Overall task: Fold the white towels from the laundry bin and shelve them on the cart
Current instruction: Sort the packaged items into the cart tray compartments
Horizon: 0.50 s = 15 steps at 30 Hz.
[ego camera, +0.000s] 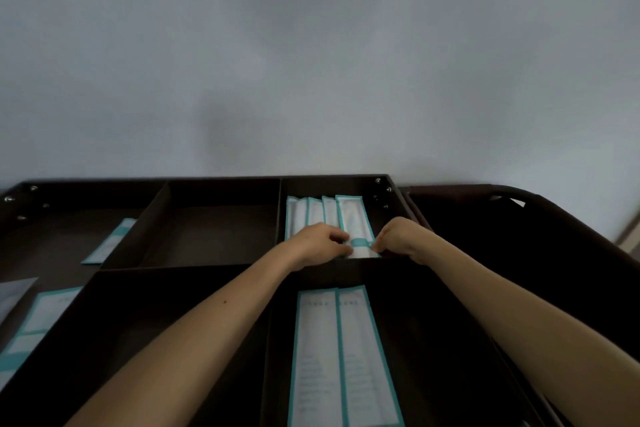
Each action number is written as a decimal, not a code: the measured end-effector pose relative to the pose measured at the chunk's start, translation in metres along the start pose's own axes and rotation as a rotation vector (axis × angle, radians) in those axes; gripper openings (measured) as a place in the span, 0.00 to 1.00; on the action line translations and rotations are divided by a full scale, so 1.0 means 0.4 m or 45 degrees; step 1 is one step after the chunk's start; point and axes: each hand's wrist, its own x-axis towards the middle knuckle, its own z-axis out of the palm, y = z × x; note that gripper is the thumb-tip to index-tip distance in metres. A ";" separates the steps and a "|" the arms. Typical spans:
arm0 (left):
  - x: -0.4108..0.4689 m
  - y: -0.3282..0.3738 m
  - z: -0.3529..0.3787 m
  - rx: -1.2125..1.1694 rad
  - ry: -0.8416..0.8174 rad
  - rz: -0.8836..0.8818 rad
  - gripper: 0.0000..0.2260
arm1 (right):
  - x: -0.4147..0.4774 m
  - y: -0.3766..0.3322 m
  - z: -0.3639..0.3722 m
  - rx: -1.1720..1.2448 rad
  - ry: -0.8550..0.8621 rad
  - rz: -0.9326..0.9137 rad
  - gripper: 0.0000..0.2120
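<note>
Towels are nowhere in shot right now. There's no white one in either hand or anywhere around them, so I can't say where they are. What's actually going on is at the top tray of the cart [156, 181]: both hands reach forward into one compartment [329, 187] and are busy with a teal-edged packet [355, 218]. The left hand [320, 241] has its fingers curled onto the packet's near left corner. The right hand [401, 239] pinches the near right corner between thumb and fingertips, so both hands have hold of it. It lies at the right end of a row of similar packets [308, 215] just beyond the left hand, with their edges overlapping.

Nearer the body than the hands, between the forearms, two long packets [332, 357] lie side by side in another compartment. Out past the left forearm there are a few loose ones [110, 241]. Off beyond the right hand is a dark hooped shape [519, 236]. It might be the laundry bin or a bag, but it's too dim to tell.

My read is that this is tidying the tray, a side step rather than folding or shelving. No folded towel shows on the cart from here, so I'd guess most of the job is yet to do. For the next move, I'd let go of the packet once it's squared with the row. Then I'd draw both hands back clear of the compartment walls and go to the bin for a towel, which needs both hands free.
</note>
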 end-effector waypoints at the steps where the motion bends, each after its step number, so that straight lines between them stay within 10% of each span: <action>1: -0.001 -0.002 0.002 0.027 -0.022 -0.015 0.19 | -0.004 0.000 0.001 -0.114 0.003 -0.022 0.14; 15: -0.026 0.012 -0.030 -0.013 0.424 0.144 0.15 | -0.046 -0.053 0.003 -0.007 0.173 -0.412 0.12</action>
